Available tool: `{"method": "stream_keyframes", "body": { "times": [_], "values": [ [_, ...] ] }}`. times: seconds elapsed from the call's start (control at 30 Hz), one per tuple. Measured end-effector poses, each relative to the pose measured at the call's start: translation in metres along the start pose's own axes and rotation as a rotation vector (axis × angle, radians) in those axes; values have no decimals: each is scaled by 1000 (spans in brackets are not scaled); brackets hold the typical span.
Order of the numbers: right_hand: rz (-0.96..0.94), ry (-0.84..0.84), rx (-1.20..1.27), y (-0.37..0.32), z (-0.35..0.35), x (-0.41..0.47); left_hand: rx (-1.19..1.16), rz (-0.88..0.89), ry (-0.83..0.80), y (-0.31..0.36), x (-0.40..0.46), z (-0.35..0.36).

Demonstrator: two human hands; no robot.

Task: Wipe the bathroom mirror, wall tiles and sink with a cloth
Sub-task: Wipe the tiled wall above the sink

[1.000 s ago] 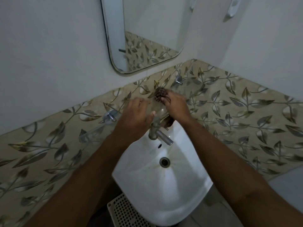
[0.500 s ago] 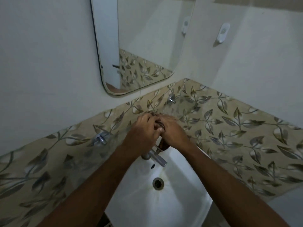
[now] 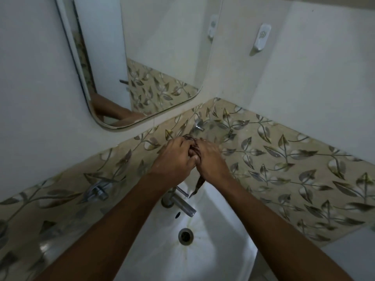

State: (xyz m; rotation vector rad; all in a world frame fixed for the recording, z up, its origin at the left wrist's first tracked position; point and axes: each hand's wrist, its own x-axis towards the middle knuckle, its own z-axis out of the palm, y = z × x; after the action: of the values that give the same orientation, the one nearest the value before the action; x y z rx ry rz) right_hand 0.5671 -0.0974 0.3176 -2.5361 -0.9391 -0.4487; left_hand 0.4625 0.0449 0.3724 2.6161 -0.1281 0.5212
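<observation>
Both my hands have come together higher over the sink (image 3: 213, 260): left hand (image 3: 174, 159) and right hand (image 3: 209, 159) squeeze the dark cloth (image 3: 197, 184), soft, limp, probably wet; bunched middle grips best.

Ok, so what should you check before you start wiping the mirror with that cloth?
1. Cloth in hand: ok. The left hand and right hand both grip the dark cloth, bunched between them.
2. Cloth over the sink: ok. Its tail hangs above the sink, near the tap.
3. Tap off: ok, no water is visibly running.
4. Cloth wrung enough: cannot tell.
5. Mirror within view: ok. The mirror hangs on the wall up and to the left of the hands.
6. Mirror dirty spots: cannot tell in this dim light.
</observation>
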Motion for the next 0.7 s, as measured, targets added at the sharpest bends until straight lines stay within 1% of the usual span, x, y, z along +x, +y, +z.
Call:
{"method": "stream_keyframes", "body": {
  "times": [0.07, 0.13, 0.2, 0.27, 0.37, 0.43, 0.5, 0.57, 0.63, 0.7],
  "values": [
    [122, -18, -28, 15, -2, 17, 0, 15, 7, -1, 0, 3],
    [264, -58, -171, 32, -8, 39, 20, 22, 5, -3, 1, 6],
    [346, -143, -341, 45, -18, 57, 34, 20, -6, -2, 3, 7],
    [394, -205, -422, 53, -28, 71, 34, 19, -8, 0, 5, 7],
    [473, -271, -468, 53, -33, 85, 55, 38, -41, 2, 3, 5],
    [530, -278, -414, 49, -32, 89, 61, 29, -69, 2, 0, 5],
    [532, -282, -344, 45, -29, 83, 50, 12, -81, 0, -3, 5],
    [469, -262, -295, 48, -24, 73, 57, 5, -90, -3, -4, 6],
    [415, -257, -318, 54, -24, 66, 78, -9, -110, -4, -4, 7],
    [421, -291, -373, 57, -29, 69, 85, -27, -127, -1, -4, 5]
  ]
}}
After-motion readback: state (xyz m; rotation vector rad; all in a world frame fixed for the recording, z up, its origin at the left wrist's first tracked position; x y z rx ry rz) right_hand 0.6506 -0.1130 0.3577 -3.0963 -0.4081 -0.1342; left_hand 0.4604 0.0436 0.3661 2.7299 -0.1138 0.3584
